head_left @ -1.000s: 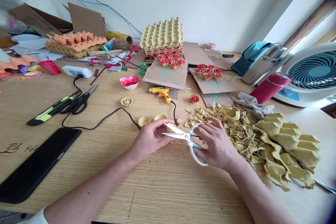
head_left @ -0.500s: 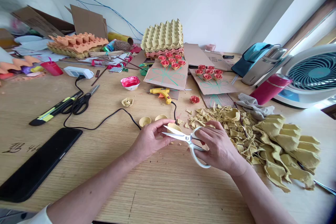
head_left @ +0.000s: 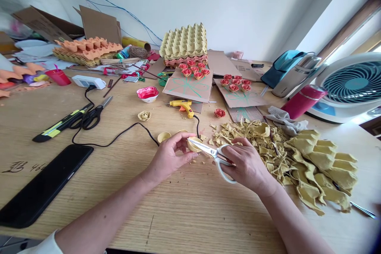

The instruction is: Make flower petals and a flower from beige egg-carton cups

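My right hand (head_left: 245,164) grips white-handled scissors (head_left: 214,155), blades nearly closed and pointing left into a small yellow egg-carton cup (head_left: 193,144). My left hand (head_left: 170,155) pinches that cup between thumb and fingers just above the wooden table (head_left: 178,214). Two more cut yellow cups lie just behind my left hand, one (head_left: 164,137) plainly seen. A heap of yellow carton scraps (head_left: 268,147) lies right of my right hand.
A yellow glue gun (head_left: 184,106) with a black cord lies behind the hands. Black scissors (head_left: 92,115), a utility knife (head_left: 59,125) and a black phone (head_left: 44,184) sit left. Egg trays (head_left: 184,41), cardboard with red paper roses (head_left: 190,81), a fan (head_left: 351,85) and a red bottle (head_left: 300,101) stand behind.
The scissor blades have gone from wide apart to nearly closed on the yellow cup. My right hand moved slightly left and both hands drew closer together.
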Demonstrator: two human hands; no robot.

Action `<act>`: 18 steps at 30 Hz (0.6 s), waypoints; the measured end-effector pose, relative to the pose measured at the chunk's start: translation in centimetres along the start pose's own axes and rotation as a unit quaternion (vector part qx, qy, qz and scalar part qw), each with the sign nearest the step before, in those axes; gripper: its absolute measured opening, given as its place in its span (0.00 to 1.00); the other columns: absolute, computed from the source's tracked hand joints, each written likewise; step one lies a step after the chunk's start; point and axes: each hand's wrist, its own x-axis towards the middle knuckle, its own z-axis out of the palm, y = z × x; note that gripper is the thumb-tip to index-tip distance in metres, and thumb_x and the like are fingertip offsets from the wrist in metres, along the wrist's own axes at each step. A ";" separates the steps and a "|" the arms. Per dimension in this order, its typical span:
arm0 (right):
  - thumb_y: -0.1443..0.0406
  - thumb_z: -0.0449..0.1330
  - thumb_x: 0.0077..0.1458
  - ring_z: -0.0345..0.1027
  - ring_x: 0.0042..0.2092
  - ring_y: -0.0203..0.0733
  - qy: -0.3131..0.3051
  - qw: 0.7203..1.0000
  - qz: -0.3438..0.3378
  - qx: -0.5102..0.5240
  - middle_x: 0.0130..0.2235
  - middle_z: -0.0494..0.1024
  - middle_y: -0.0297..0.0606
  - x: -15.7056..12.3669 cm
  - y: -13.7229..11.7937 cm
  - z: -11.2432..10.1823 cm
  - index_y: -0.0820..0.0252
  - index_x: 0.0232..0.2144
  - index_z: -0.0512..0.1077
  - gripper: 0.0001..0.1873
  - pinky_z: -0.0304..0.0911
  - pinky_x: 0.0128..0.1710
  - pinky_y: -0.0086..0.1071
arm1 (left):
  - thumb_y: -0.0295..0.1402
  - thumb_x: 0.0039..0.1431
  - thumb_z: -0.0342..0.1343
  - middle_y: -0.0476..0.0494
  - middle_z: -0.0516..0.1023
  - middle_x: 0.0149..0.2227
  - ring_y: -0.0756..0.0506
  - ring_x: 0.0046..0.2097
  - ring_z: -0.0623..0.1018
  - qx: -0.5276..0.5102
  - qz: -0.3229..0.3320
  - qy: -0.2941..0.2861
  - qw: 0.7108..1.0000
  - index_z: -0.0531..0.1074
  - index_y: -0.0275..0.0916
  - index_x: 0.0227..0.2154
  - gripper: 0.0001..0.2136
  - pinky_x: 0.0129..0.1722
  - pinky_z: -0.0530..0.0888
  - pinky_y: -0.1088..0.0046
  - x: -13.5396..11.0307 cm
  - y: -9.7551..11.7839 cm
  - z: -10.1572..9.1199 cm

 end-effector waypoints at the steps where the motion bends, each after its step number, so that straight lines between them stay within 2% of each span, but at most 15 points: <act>1: 0.67 0.58 0.59 0.55 0.23 0.34 0.005 1.000 0.009 0.004 0.22 0.66 0.26 0.0 0.1 0.1 0.56 0.26 0.60 0.12 0.56 0.47 0.36 | 0.30 0.50 0.67 0.42 0.79 0.43 0.46 0.41 0.79 -0.005 -0.002 0.001 1.000 0.73 0.37 0.46 0.19 0.42 0.76 0.69 0.0 -0.1 0.0; 4: 0.67 0.58 0.59 0.55 0.24 0.35 0.022 0.998 0.048 0.018 0.21 0.63 0.26 0.0 0.3 0.5 0.55 0.25 0.57 0.14 0.57 0.44 0.34 | 0.30 0.50 0.67 0.42 0.78 0.46 0.45 0.43 0.79 -0.048 -0.014 0.000 0.999 0.71 0.38 0.46 0.19 0.44 0.77 0.68 0.1 -0.2 0.1; 10: 0.61 0.57 0.62 0.57 0.28 0.37 0.025 0.988 0.135 0.067 0.23 0.63 0.29 -0.2 0.7 1.1 0.55 0.25 0.57 0.16 0.55 0.36 0.32 | 0.29 0.50 0.68 0.43 0.77 0.45 0.46 0.44 0.79 -0.147 -0.030 -0.032 0.988 0.67 0.40 0.47 0.22 0.44 0.78 0.70 0.2 0.0 0.3; 15: 0.59 0.56 0.62 0.55 0.26 0.35 -0.002 0.974 0.192 0.122 0.24 0.63 0.28 0.0 0.0 1.2 0.56 0.26 0.59 0.14 0.53 0.32 0.31 | 0.29 0.53 0.66 0.45 0.75 0.44 0.48 0.44 0.77 -0.126 -0.003 -0.029 0.992 0.66 0.40 0.47 0.20 0.41 0.76 0.74 -0.1 0.1 0.2; 18: 0.59 0.56 0.62 0.56 0.28 0.35 -0.035 0.964 0.208 0.165 0.26 0.65 0.30 0.3 -0.5 1.0 0.56 0.28 0.61 0.13 0.54 0.32 0.30 | 0.27 0.53 0.65 0.44 0.75 0.47 0.47 0.47 0.77 -0.094 0.003 -0.007 0.996 0.65 0.41 0.52 0.24 0.47 0.76 0.71 -0.1 0.1 0.2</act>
